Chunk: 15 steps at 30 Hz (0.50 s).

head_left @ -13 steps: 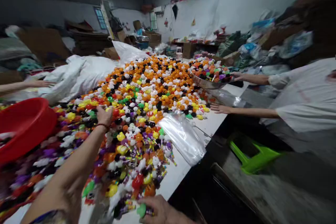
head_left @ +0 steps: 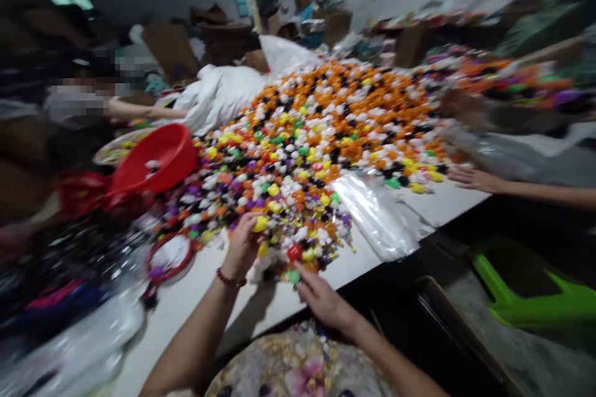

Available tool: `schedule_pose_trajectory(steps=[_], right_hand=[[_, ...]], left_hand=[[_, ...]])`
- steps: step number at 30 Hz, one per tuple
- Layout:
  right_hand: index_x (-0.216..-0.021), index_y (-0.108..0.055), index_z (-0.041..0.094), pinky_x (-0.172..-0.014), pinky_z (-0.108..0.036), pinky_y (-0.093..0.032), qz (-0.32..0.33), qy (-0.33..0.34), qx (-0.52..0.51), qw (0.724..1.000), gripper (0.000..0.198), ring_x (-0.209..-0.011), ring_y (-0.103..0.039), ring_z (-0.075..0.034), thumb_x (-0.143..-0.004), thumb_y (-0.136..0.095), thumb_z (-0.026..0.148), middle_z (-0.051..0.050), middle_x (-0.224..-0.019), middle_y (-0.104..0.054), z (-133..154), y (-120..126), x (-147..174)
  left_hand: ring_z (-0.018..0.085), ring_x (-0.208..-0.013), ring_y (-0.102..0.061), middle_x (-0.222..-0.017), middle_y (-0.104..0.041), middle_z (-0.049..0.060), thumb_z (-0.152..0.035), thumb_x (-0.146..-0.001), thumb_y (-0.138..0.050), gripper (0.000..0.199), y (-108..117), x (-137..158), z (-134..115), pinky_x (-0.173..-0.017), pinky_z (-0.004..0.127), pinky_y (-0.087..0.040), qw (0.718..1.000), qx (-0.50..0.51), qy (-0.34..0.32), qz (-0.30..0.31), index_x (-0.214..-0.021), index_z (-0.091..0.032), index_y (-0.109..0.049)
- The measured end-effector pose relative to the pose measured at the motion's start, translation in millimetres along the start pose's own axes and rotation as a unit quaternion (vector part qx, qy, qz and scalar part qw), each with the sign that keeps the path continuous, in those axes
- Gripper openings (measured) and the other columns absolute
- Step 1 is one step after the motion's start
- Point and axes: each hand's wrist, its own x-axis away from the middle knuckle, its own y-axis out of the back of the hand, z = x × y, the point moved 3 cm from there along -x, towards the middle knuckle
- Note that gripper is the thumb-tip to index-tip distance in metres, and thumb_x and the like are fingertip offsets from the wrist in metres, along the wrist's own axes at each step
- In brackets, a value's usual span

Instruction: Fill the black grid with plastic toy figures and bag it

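Note:
My left hand (head_left: 242, 245), with a beaded bracelet at the wrist, is closed at the near edge of a big heap of small plastic toys (head_left: 344, 105). A small yellow toy (head_left: 259, 224) shows at its fingertips. To its right and nearer me, my right hand (head_left: 323, 301) pinches a small green toy (head_left: 293, 276) between thumb and fingers. A red toy (head_left: 295, 252) lies just beyond that. Both hands are over the white table (head_left: 186, 316). Blur hides the finer shapes of the toys.
A stack of clear plastic bags (head_left: 377, 217) lies right of the heap. On the left are a red basin (head_left: 158, 158) and a red-rimmed round item (head_left: 171, 255). A co-worker's hand (head_left: 477, 178) rests on the table at right. A green stool (head_left: 526, 291) stands below.
The view has swung left. My left hand has drawn back from the middle of the heap towards my right hand, with a yellow toy now at its fingers. My right hand keeps the green toy.

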Motion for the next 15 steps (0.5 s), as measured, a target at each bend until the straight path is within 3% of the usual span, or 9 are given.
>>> schedule_pose_trajectory(steps=[2,5,10,15], right_hand=[[-0.142,-0.054,0.019,-0.104,-0.039,-0.048,-0.009,0.055,0.001,0.998,0.051,-0.122,-0.06,-0.024,-0.096,-0.047,0.038,-0.012,-0.131,-0.064,14,5,-7],[-0.131,-0.064,0.021,-0.1,-0.036,-0.052,-0.046,0.117,0.012,0.992,0.041,-0.115,-0.064,-0.023,-0.096,-0.051,0.039,-0.01,-0.124,-0.069,35,7,-14],[-0.118,-0.071,0.022,-0.086,-0.031,-0.058,-0.111,0.191,0.072,0.973,0.031,-0.096,-0.07,-0.02,-0.097,-0.054,0.035,-0.009,-0.104,-0.074,63,-1,-12],[-0.118,-0.07,0.02,-0.084,-0.032,-0.058,-0.092,0.23,0.128,0.96,0.029,-0.09,-0.069,-0.02,-0.098,-0.052,0.031,-0.01,-0.098,-0.074,71,-9,-7]], left_hand=[[0.009,-0.055,-0.052,-0.079,-0.059,0.002,-0.051,-0.072,-0.069,0.036,-4,28,14,-0.041,0.017,-0.032,0.991,0.094,0.096,0.016,-0.088,-0.019,-0.06],[0.007,-0.051,-0.05,-0.073,-0.059,0.0,-0.054,-0.067,-0.074,0.043,-3,56,22,-0.04,0.016,-0.026,0.978,0.153,0.139,0.008,-0.085,-0.019,-0.055],[0.006,-0.049,-0.046,-0.071,-0.06,-0.001,-0.056,-0.068,-0.074,0.046,9,88,25,-0.043,0.017,-0.029,0.976,0.17,0.137,-0.006,-0.083,-0.018,-0.053],[0.007,-0.055,-0.049,-0.068,-0.056,-0.003,-0.06,-0.071,-0.072,0.047,16,106,26,-0.05,0.018,-0.037,0.984,0.133,0.118,-0.01,-0.083,-0.018,-0.055]])
